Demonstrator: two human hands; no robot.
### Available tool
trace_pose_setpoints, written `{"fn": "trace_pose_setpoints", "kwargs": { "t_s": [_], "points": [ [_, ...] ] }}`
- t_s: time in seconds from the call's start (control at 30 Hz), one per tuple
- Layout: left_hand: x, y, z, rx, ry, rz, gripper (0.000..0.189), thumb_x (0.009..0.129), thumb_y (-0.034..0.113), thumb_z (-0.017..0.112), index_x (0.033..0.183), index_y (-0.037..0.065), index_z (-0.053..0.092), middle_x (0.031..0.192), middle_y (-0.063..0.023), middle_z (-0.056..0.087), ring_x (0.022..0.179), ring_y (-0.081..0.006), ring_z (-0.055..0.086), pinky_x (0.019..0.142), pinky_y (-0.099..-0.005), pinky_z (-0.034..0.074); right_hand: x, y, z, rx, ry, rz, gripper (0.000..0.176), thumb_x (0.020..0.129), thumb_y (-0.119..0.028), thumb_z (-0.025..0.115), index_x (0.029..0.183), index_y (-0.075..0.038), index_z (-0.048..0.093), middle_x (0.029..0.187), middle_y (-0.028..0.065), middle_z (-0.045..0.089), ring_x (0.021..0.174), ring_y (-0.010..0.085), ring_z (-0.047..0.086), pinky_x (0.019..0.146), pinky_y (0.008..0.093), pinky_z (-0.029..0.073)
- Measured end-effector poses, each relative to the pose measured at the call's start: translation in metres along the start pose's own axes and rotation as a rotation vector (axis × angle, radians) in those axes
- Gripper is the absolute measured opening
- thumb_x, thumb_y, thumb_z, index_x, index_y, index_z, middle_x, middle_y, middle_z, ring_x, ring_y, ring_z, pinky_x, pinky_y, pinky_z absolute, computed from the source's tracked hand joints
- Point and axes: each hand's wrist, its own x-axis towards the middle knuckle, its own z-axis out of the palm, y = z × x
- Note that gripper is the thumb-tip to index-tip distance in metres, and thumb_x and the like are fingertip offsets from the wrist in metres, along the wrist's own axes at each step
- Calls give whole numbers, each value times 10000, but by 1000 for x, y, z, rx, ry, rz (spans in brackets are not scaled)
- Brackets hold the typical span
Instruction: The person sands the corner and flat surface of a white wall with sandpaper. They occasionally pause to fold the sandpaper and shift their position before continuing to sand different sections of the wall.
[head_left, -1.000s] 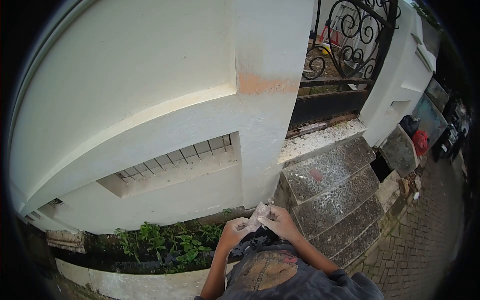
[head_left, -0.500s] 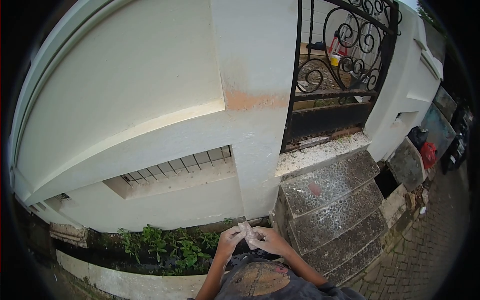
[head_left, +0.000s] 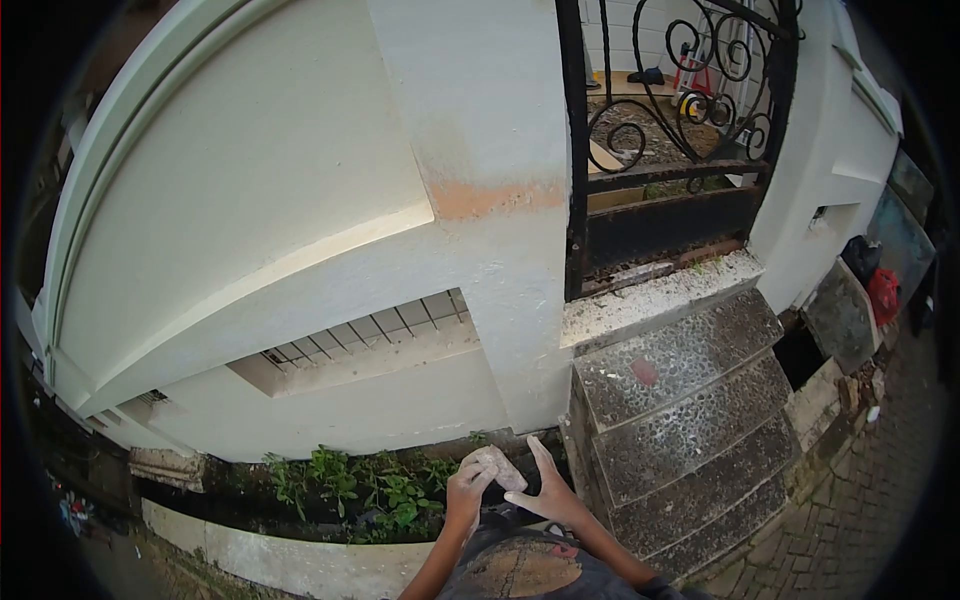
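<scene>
Close to my body, my left hand [head_left: 472,482] is closed on a small pale, dusty piece [head_left: 504,468], too small to identify. My right hand [head_left: 552,494] is just to its right, thumb and fingers spread, with its thumb tip near the lower end of the piece. White dust coats the fingers of both hands. The dark shirt front [head_left: 520,565] lies just below them.
A white wall [head_left: 300,200] with a barred opening rises ahead. Speckled steps [head_left: 680,400] lead up to a black iron gate [head_left: 670,225] at right. Green plants [head_left: 390,495] grow in a ditch behind a low curb [head_left: 260,550]. A red bag [head_left: 883,295] lies far right.
The fingers of my right hand have come off the pale piece and spread apart. My left hand keeps hold of it. The view has shifted slightly.
</scene>
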Motion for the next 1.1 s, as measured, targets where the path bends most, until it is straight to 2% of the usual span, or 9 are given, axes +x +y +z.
{"fn": "trace_pose_setpoints", "kwargs": {
  "t_s": [0.13, 0.37, 0.5, 0.63, 0.73, 0.83, 0.87, 0.97, 1.1],
  "points": [
    [-3, -11, -7, 4, -106, -25, 162, 798, 87, 601, 878, -52, 625, 991, -76, 566, 964, -161, 508, 878, -285, 349, 2, 15, 1, 275, -267, 161, 481, 772, -184, 647, 1184, -4, 473, 1027, 117, 611, 944, 189, 590, 833, 313, 442],
    [15, -49, -62, 628, -278, -83, 367, 805, 193, 602, 1103, -15, 548, 1085, -151, 593, 965, -217, 578, 868, -323, 426, -1, 53, 20, 238, -61, 373, 416, 767, -103, 603, 1141, 3, 456, 961, 113, 600, 839, 164, 596, 725, 302, 465],
    [21, -165, -166, 1137, -803, -422, 363, 754, 286, 592, 1047, 73, 617, 1028, -140, 627, 956, -302, 586, 850, -380, 440, -35, 151, 49, -148, 76, 509, 457, 724, -127, 586, 1166, -62, 488, 896, 167, 611, 747, 194, 624, 688, 311, 476],
    [-5, -207, -220, 1186, -1299, -521, 352, 741, 279, 589, 1025, 75, 626, 1014, -145, 629, 943, -311, 586, 825, -380, 442, -78, 185, 64, -188, -216, 678, 455, 722, -106, 578, 1174, -79, 540, 973, 130, 625, 793, 174, 620, 718, 298, 475],
    [-19, -215, -249, 1125, -1280, -585, 350, 741, 278, 589, 1022, 73, 627, 1012, -146, 630, 941, -311, 586, 823, -380, 442, -105, 193, 90, 379, -106, 970, 500, 655, -131, 602, 1151, -87, 570, 1045, 123, 615, 899, 209, 594, 773, 298, 447],
    [-28, -222, -272, 1063, -1208, -601, 348, 741, 277, 588, 1020, 71, 627, 1010, -146, 630, 938, -311, 586, 820, -380, 443, -133, 231, 115, 491, -442, 776, 629, 642, -196, 659, 1237, -75, 498, 1122, 101, 584, 983, 196, 555, 852, 295, 416],
    [-31, -223, -278, 1040, -1187, -604, 347, 741, 276, 588, 1019, 71, 627, 1009, -147, 630, 938, -311, 587, 820, -379, 443, -156, 291, 133, 388, -549, 795, 714, 649, -272, 682, 1288, -70, 433, 1159, 131, 559, 1039, 199, 526, 892, 297, 389],
    [-34, -229, -287, 985, -1136, -597, 346, 741, 275, 588, 1016, 69, 627, 1007, -147, 631, 936, -311, 587, 817, -379, 443, -111, 162, 125, -7, -818, 760, 703, 669, -294, 671, 1285, -57, 430, 1145, 144, 570, 1019, 225, 548, 886, 310, 397],
    [-31, -231, -280, 921, -1090, -575, 343, 742, 274, 587, 1012, 67, 628, 1004, -148, 631, 933, -311, 588, 814, -378, 444, -138, 187, 162, -240, -830, 691, 558, 712, -340, 604, 1207, -97, 521, 1062, 166, 611, 965, 277, 586, 846, 333, 425]
  ]
}}
